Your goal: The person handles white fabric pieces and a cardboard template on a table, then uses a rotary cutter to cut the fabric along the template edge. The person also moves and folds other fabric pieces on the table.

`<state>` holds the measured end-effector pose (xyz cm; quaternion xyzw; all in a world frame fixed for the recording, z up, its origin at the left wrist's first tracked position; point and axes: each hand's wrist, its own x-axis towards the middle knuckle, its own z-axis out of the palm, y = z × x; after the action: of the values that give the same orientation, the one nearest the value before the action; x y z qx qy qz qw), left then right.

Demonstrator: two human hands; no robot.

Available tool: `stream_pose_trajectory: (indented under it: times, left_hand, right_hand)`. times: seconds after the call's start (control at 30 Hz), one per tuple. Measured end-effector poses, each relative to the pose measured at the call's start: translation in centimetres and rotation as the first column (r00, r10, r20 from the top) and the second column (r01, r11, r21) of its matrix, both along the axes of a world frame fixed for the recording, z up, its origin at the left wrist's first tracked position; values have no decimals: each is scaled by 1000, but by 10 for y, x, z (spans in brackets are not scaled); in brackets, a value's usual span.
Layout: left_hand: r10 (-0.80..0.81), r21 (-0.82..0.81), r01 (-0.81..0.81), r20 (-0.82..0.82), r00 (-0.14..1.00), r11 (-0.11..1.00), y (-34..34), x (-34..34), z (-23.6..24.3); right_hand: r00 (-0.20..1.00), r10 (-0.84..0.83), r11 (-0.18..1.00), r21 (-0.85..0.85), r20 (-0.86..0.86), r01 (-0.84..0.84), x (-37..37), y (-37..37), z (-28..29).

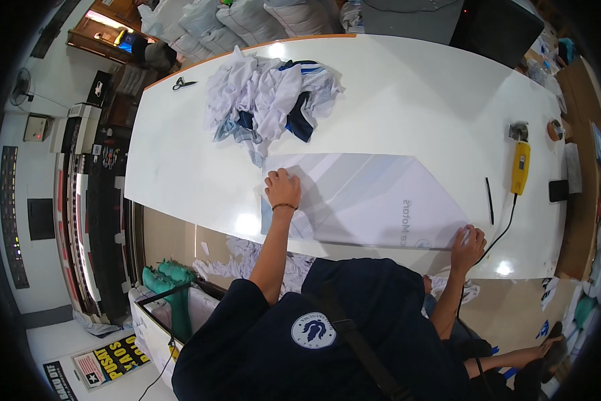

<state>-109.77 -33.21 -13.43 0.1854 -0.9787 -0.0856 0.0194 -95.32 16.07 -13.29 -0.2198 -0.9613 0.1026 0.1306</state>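
A pale fabric panel (364,194) with grey-blue diagonal stripes and faint printing lies flat on the white table (180,154). My left hand (280,187) rests on its left end, fingers apart and slightly bent. At the lower right corner my right hand (468,247) has its fingers curled on the panel's edge. Beyond the panel is a rumpled pile of white and navy fabric (260,93). To the right lie a black pen (489,200) and a yellow electric cutter (520,164) with a cord.
Scissors (181,83), a tape roll (554,131) and a black rectangular item (558,190) are on the table. Bulky sacks (240,20) stand behind. Rolls and equipment (80,220) line the left. Cardboard (581,100) stands right. Fabric scraps (233,260) lie below the table's near edge.
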Motion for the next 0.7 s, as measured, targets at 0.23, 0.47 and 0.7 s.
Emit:
stream_pose_trajectory:
  times: [0.23, 0.47, 0.7]
  left_hand:
    - [-281, 69, 300, -198, 939, 952, 19, 7, -10]
    - [57, -67, -52, 75, 996, 996, 14, -3, 7]
    - [-209, 6, 213, -185, 960, 977, 8, -6, -2]
  right_hand:
    - [993, -108, 990, 94, 36, 104, 9, 19, -1]
    - [995, -92, 992, 94, 39, 88, 9, 26, -13]
    - [993, 33, 999, 24, -113, -30, -3, 19, -8]
